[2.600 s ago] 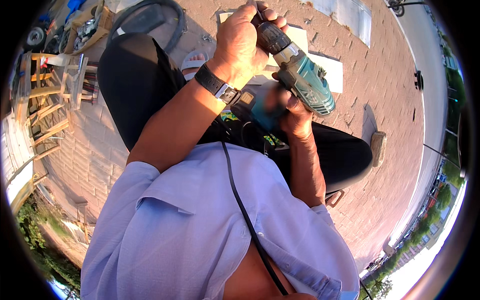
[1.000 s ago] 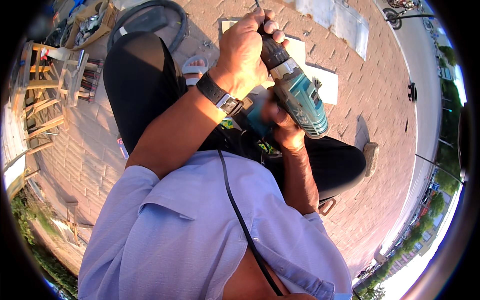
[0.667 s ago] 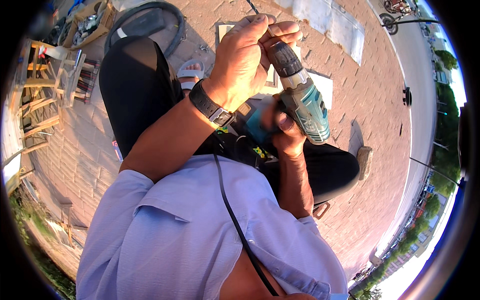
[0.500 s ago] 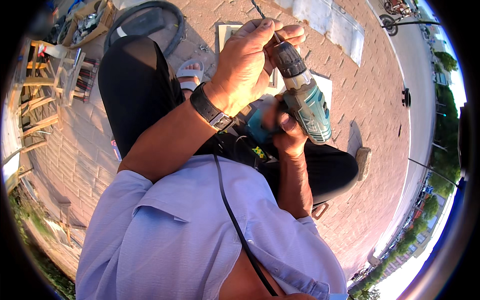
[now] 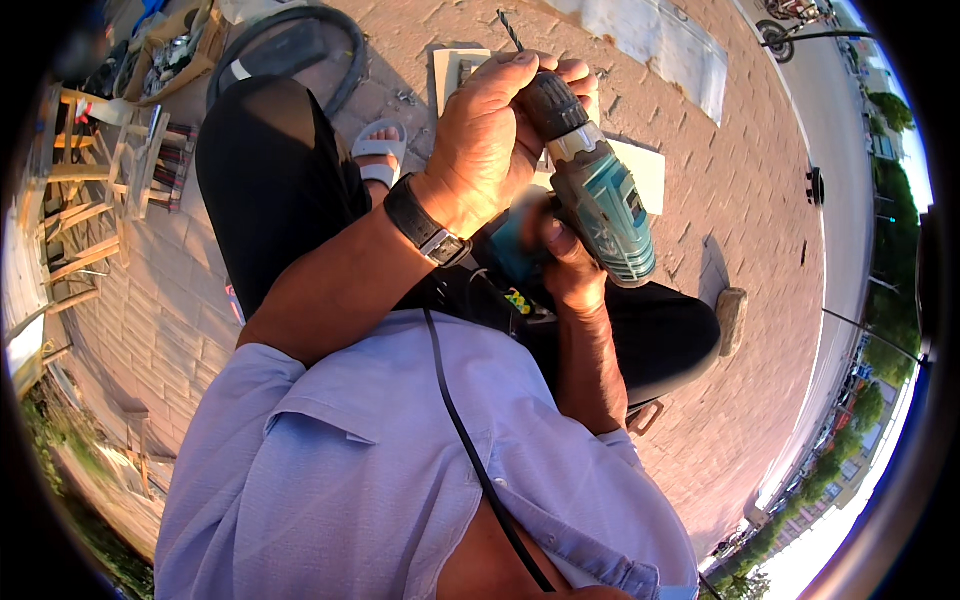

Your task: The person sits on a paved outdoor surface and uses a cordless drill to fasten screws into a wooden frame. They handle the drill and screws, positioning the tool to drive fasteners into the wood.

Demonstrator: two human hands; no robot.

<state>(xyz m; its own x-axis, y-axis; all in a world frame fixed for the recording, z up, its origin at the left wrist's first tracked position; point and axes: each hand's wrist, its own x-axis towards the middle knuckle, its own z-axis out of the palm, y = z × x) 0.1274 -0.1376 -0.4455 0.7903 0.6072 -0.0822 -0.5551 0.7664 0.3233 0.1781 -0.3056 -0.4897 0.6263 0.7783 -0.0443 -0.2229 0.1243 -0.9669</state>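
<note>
A teal and black cordless drill [image 5: 603, 203] is held up over my lap, its nose pointing away from me. My right hand [image 5: 577, 268] is wrapped round its handle, which is partly hidden and blurred. The fingers of my left hand [image 5: 487, 132] close round the black chuck [image 5: 552, 104] from the left, with the thumb along its top. A dark twist drill bit [image 5: 511, 32] sticks out of the chuck, past my fingertips. A black watch strap is on my left wrist.
Pale boards [image 5: 648, 175] lie on the brick paving beneath the drill. A clear plastic sheet [image 5: 680, 60] lies farther right. At far left are a black hose [image 5: 357, 60], a cardboard box [image 5: 205, 50] of metal parts and wooden frames [image 5: 85, 190]. A stone [image 5: 733, 320] sits by my right knee.
My left hand has moved from the drill bit down onto the chuck, and its fingers have closed round it. The drill has shifted slightly up and left.
</note>
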